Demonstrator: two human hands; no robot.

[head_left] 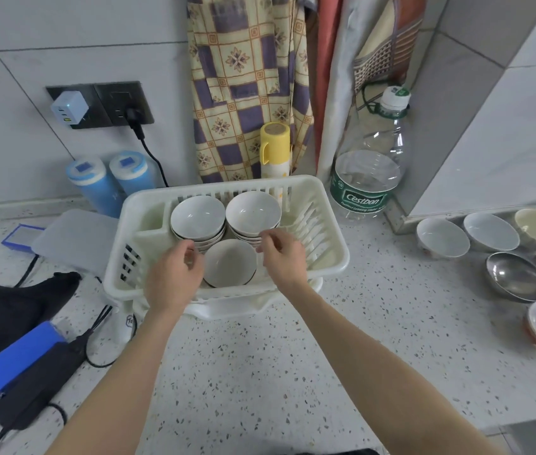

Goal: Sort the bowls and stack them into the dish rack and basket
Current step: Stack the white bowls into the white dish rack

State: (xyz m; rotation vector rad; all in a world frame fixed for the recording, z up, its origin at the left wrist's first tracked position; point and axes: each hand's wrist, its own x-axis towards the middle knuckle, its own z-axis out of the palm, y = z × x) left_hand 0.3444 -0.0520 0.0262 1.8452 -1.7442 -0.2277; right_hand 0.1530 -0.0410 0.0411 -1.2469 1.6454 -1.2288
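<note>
far left of the speckled counter you had a black bag with a blue box on it, plus two blue bottles against the wall. the white dish rack sat in the middle with two stacks of white bowls at the back and a single bowl tilted in front. your left hand was at that bowl's left rim, fingers curled, though i couldn't tell if they actually gripped it. your right hand hovered by its right side, fingers loosely bent and a bit apart, holding nothing i could see. off to the right a clear water bottle stood, then loose bowls and steel bowls waited on the counter.
</note>
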